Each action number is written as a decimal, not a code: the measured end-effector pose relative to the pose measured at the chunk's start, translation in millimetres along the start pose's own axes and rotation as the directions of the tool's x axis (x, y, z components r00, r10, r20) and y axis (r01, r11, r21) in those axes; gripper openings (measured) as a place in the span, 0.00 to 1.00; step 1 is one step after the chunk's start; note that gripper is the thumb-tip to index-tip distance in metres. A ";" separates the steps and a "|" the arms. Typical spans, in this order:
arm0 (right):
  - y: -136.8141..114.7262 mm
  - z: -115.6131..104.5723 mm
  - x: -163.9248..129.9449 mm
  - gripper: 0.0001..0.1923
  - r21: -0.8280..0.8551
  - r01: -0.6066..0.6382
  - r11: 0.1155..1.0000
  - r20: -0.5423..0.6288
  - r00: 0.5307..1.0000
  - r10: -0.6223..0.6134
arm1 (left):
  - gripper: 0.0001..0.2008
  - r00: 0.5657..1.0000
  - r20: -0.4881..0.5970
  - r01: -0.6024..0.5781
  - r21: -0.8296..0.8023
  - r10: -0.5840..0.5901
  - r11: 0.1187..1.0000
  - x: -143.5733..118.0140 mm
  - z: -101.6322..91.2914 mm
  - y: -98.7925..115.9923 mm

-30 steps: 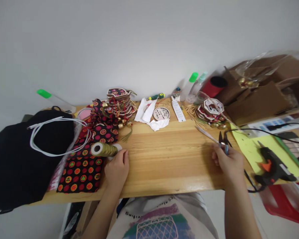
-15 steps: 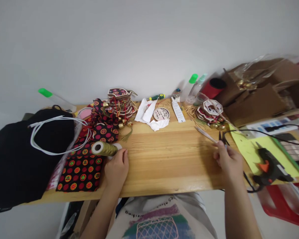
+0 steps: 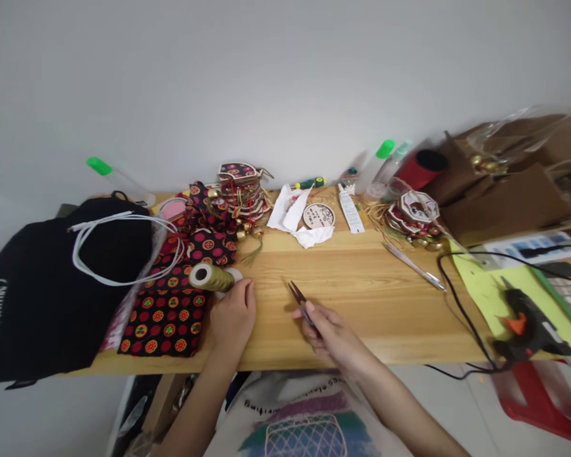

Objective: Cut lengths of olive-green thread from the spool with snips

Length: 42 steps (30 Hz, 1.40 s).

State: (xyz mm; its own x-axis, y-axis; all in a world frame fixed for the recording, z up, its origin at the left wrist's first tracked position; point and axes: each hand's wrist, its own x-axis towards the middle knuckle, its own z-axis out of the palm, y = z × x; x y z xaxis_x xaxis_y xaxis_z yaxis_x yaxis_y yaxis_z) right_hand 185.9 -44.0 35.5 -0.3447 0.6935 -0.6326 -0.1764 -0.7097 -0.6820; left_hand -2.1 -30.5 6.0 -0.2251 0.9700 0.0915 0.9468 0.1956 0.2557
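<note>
Lying between snips (image 3: 299, 302) and spool (image 3: 212, 278): bare table (image 3: 361, 298), tweezers (image 3: 413, 267) well apart.

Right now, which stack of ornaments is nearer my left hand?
The stack behind the patterned cloth, near the left hand; the octagonal stack is far right.

Glue gun (image 3: 523, 325), black bag (image 3: 42, 298)

Probably a home craft workbench: patterned fabric (image 3: 164, 311), glue gun (image 3: 528, 327), stacked ornaments (image 3: 412, 216), cardboard boxes (image 3: 504, 190).
</note>
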 end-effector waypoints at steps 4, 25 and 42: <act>0.2 17.4 7.3 0.27 0.050 -0.061 0.997 0.055 0.997 0.058 | 0.15 1.000 0.003 0.007 -0.020 -0.006 1.000 0.1 1.5 0.4; -0.9 56.9 22.1 0.22 0.142 -0.275 0.951 0.185 0.951 0.248 | 0.15 0.999 0.030 -0.039 -0.087 0.042 0.995 1.3 -2.0 -1.2; 4.3 67.6 26.1 0.23 0.194 -0.198 0.961 0.077 0.979 0.186 | 0.14 0.998 -0.016 -0.069 -0.100 0.068 0.993 -0.2 -0.9 -3.3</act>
State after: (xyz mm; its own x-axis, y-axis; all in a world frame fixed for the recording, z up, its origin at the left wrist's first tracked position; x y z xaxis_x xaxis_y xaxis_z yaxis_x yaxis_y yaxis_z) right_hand 113.8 -37.3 40.9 -0.4417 0.5374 -0.7184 -0.2801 -0.8433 -0.4586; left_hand -5.4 -31.4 6.0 -0.1640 0.9786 0.1244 0.9324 0.1125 0.3435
